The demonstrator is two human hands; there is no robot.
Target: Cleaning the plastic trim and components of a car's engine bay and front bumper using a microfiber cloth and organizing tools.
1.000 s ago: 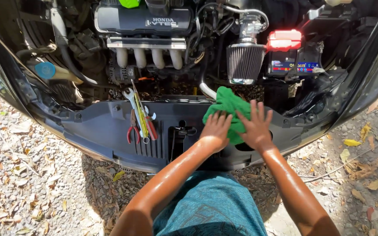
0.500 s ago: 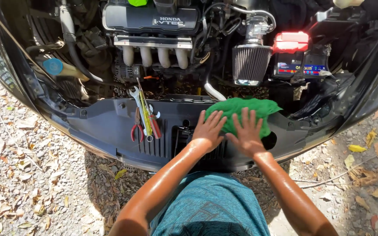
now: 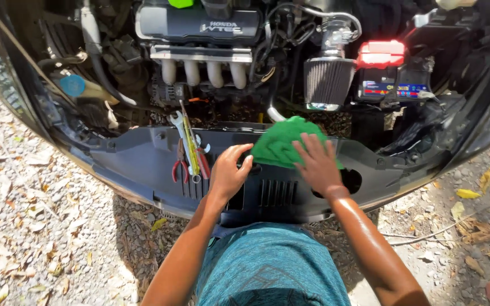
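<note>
Gravel ground (image 3: 41, 238) strewn with dry leaves lies around the open front of a car, whose engine bay (image 3: 211, 62) fills the upper part of the view under bright sun. A dark plastic front panel (image 3: 143, 156) runs across the nose of the car and carries the things. On its far edge, a little right of the middle, lies a crumpled green cloth (image 3: 282, 144). The right hand (image 3: 316, 164) lies flat on the near right part of that cloth, fingers spread and pressed down, not curled around it. The left hand (image 3: 228, 173) rests on the panel just left of the cloth, fingers loosely bent with the fingertips at the cloth's left edge; whether it pinches the fabric I cannot tell. Toward the left half of the panel lies a small cluster of tools (image 3: 188, 147): a wrench, red-handled pliers and a yellow-shafted tool, well apart from the cloth. Behind the cloth stand a cone-shaped air filter (image 3: 329, 79) and, to its right, a battery with a red cover (image 3: 382, 71). The person's blue-green clothing (image 3: 267, 266) shows at the bottom.
</note>
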